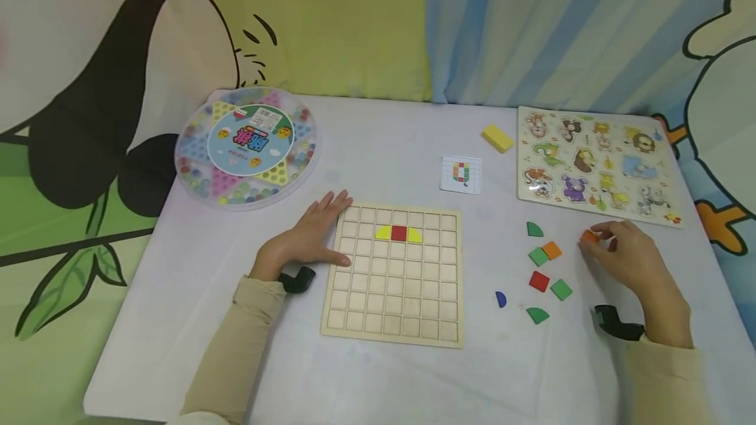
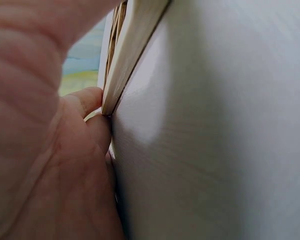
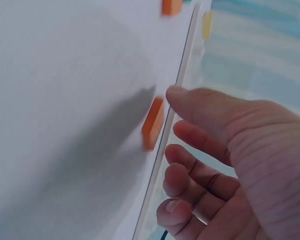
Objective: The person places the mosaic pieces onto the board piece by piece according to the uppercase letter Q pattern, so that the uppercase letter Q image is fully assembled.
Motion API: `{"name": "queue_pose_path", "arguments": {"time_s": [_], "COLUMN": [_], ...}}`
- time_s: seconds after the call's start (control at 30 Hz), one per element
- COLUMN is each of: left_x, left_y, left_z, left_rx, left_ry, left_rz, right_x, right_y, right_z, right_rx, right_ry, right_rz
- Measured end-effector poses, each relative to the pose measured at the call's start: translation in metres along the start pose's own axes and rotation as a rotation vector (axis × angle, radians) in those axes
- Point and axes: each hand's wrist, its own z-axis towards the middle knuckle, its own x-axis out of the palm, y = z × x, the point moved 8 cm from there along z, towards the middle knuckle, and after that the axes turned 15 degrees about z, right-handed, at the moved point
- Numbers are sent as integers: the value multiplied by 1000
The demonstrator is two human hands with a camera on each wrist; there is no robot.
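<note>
A wooden grid board (image 1: 392, 287) lies before me, with a red square tile (image 1: 398, 233) between two yellow curved tiles (image 1: 415, 235) near its top. My left hand (image 1: 313, 235) rests at the board's left edge, thumb on the rim and fingers spread toward the upper corner. In the left wrist view, fingertips touch the board's side (image 2: 135, 50). Over on the right, my right hand (image 1: 632, 254) hovers at an orange square tile (image 3: 154, 124). Its fingers are loosely bent, and the right wrist view shows the thumb apart from that tile.
Left of the right hand lie several loose tiles: another orange square (image 1: 552, 250), a red square (image 1: 539, 281), green pieces (image 1: 562, 289) and a blue half-round (image 1: 501, 299). Behind are a pattern card (image 1: 461, 174), a yellow block (image 1: 497, 138), an animal puzzle (image 1: 599, 169) and a round marble game (image 1: 248, 149).
</note>
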Motion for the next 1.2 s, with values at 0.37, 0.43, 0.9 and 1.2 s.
{"name": "queue_pose_path", "arguments": {"time_s": [0.37, 0.43, 0.9, 1.2], "left_x": [-1, 2, 1, 2], "left_y": [1, 2, 0, 0], "left_z": [1, 1, -1, 0], "left_rx": [20, 18, 7, 10], "left_ry": [-30, -17, 23, 23], "left_rz": [-11, -6, -6, -16], "right_x": [1, 1, 1, 33], "right_y": [-28, -28, 13, 87], "right_z": [3, 3, -1, -1], "right_rx": [86, 76, -55, -221], "right_ry": [42, 47, -10, 92], "right_rz": [37, 35, 18, 7]}}
